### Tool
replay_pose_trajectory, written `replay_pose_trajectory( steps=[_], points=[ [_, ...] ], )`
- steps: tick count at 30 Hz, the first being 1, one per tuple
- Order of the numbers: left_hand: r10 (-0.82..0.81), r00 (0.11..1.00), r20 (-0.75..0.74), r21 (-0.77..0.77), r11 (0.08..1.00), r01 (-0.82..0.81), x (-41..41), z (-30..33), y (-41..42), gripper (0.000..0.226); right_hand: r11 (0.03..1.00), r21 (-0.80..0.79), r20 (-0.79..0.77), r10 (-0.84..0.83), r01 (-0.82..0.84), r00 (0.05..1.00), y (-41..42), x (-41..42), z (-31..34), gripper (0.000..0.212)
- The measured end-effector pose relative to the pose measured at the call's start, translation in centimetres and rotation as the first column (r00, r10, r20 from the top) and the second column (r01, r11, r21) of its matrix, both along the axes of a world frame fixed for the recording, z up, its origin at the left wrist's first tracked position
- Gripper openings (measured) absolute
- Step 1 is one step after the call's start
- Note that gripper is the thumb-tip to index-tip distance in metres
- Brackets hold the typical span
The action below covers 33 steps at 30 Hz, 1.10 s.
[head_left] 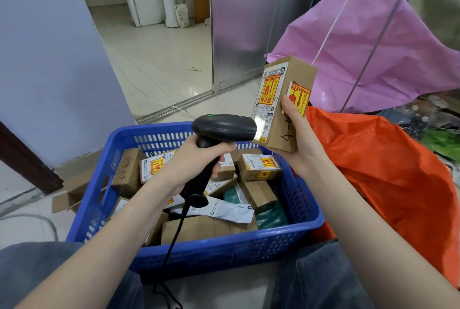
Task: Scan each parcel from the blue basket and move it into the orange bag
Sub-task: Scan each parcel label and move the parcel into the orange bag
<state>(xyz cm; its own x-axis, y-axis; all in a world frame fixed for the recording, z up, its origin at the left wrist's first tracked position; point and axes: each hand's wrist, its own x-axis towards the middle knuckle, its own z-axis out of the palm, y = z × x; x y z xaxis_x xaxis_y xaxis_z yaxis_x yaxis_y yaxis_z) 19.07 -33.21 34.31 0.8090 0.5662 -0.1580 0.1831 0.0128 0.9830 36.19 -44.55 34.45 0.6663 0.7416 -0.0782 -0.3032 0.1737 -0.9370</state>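
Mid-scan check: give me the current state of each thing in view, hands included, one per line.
Left hand: grips the black handheld scanner, aimed at the box label.
Right hand: holds the brown cardboard parcel box upright above the basket.
Blue plastic basket: still holds many parcels.
Orange plastic bag: beside the basket, contents not visible.
Pink plastic bag: hung on a wire frame.

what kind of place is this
Probably a small parcel sorting or pickup point. A blue basket holds labelled cardboard parcels, the left hand holds a barcode scanner, and big woven sacks, orange bag included, stand alongside.
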Motion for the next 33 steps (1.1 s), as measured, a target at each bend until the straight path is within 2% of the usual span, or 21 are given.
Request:
replay_pose_trajectory(
  steps=[9,15,22,24,27,33],
  points=[
    [0.044,0.998,0.039,-0.043,0.998,-0.043,0.2,0.3,-0.1,0.018,0.998,-0.052,-0.051,0.021,-0.024,0.998,0.2,0.2,-0.4,0.069],
    [0.116,0.993,0.026,-0.012,0.993,-0.115,1.8,-0.3,-0.2,0.024,0.994,-0.087,-0.117,0.060,-0.070,0.991,-0.4,1.3,-1.1,0.097],
    [0.124,0.992,0.002,0.028,0.992,-0.124,6.6,-0.8,-2.0,0.020,0.978,-0.205,-0.008,-0.034,0.032,0.999,-3.6,5.0,-2.0,0.093],
    [0.117,0.993,0.004,0.014,0.993,-0.117,8.6,-1.2,-2.8,0.019,0.963,-0.249,0.023,-0.102,0.105,0.995,-5.1,6.4,-2.4,0.086],
    [0.101,0.995,-0.001,0.005,0.995,-0.101,11.9,-1.9,-4.3,0.014,0.924,-0.327,0.050,-0.195,0.201,0.979,-7.3,8.6,-3.6,0.064],
    [0.000,0.999,-0.043,0.041,0.999,0.001,18.3,-5.0,-7.4,0.008,0.813,-0.480,0.009,-0.373,0.331,0.928,-11.3,12.8,-7.3,0.036]
  ],
)
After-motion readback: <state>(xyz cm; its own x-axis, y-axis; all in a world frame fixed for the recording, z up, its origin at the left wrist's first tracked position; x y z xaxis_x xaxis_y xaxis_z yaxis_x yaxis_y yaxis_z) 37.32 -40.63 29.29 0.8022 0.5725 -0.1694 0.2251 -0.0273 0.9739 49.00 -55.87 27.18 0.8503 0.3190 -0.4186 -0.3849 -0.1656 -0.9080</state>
